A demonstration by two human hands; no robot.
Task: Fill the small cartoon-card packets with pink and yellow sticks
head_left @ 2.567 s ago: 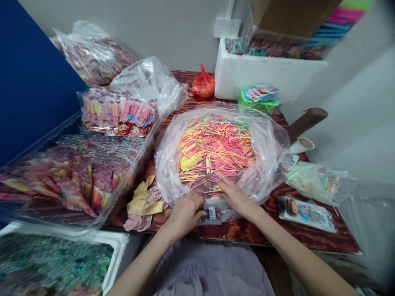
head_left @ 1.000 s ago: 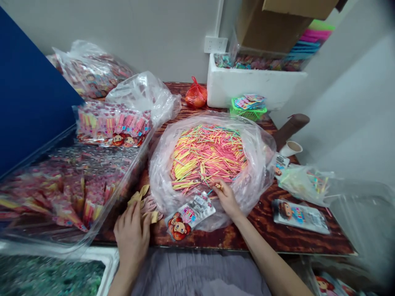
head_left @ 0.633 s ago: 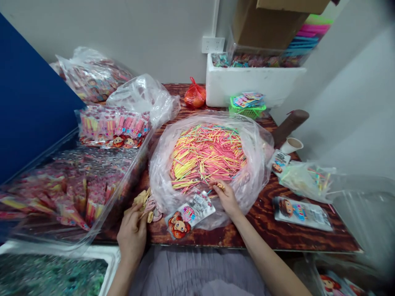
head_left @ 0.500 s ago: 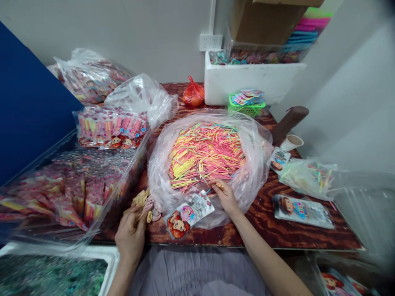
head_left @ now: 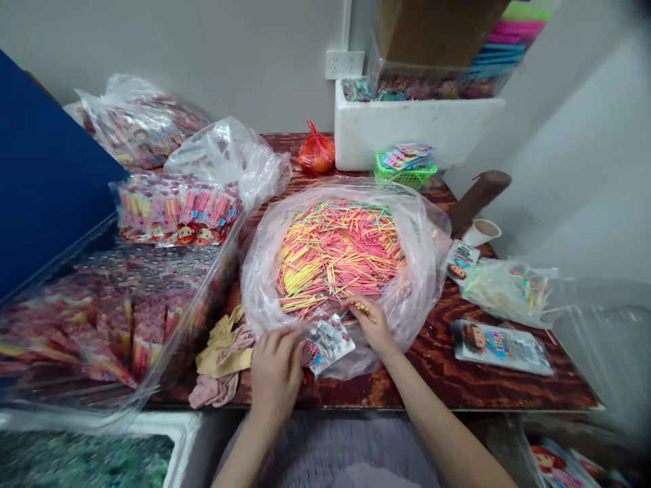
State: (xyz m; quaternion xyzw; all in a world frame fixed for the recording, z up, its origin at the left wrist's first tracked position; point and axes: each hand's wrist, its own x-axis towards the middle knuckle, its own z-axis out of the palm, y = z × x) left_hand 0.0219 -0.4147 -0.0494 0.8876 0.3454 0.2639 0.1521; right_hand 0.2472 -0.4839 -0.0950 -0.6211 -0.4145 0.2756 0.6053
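Note:
My left hand (head_left: 277, 369) lies over the left end of a small printed plastic packet (head_left: 330, 344), its fingers curled together at the edge and hiding most of the cartoon face. My right hand (head_left: 375, 330) is closed at the front rim of a big clear plastic bag (head_left: 262, 271) full of thin pink and yellow sticks (head_left: 340, 254). By its fingertips a thin blue stick pokes out, and small golden dots show at the curled fingers; what they belong to is unclear. Crumpled yellow and pink cloth scraps (head_left: 221, 359) lie left of my left hand.
On the left, a clear tray (head_left: 188, 318) holds many filled packets. A white foam box (head_left: 417, 129) and a green basket (head_left: 407, 177) stand at the back. To the right are a paper cup (head_left: 481, 232), a brown case (head_left: 478, 200) and a stack of packets (head_left: 501, 347).
My left hand has left the cloth scraps and moved right onto the printed packet. The cloth now lies spread on the table edge. My right hand has stayed nearly still.

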